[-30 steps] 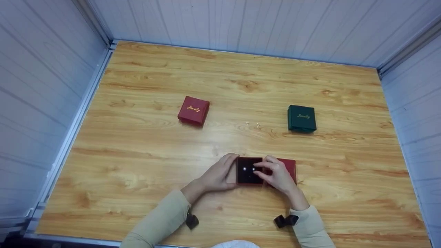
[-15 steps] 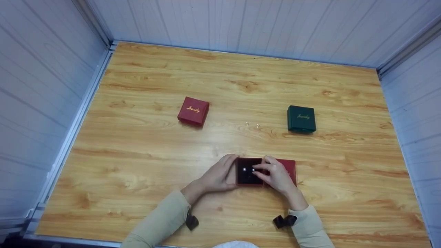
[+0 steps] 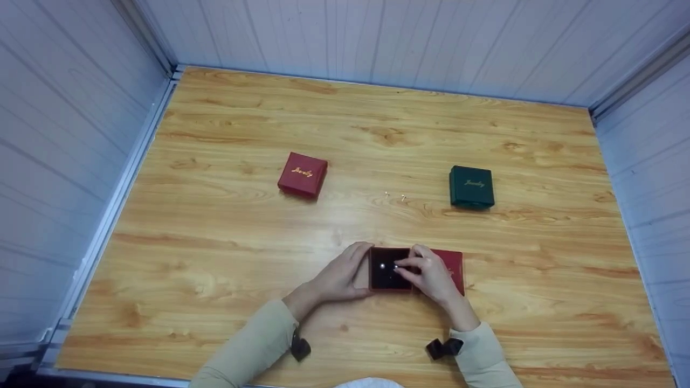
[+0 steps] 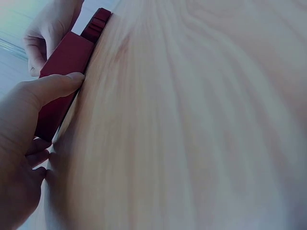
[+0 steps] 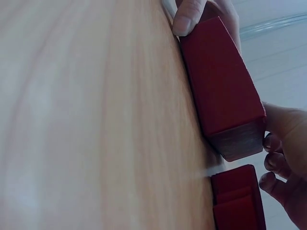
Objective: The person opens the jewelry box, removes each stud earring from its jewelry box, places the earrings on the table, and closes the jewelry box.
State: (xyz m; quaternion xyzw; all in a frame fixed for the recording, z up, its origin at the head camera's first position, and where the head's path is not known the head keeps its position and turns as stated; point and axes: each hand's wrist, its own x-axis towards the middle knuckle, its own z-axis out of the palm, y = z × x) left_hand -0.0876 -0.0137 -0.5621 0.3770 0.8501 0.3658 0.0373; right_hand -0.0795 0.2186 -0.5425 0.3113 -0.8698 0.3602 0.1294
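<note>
Right stud (image 3: 396, 267) lies at the left of the right hand (image 3: 433, 276), the nearer hand, which pinches it; left hand (image 3: 340, 275) grips open red box (image 3: 383, 280) at left.

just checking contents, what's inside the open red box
Inside the open box: a dark insert, one small bright piece and, at the right hand, a second bright piece. What that hand and the insert cover can't be seen.
</note>
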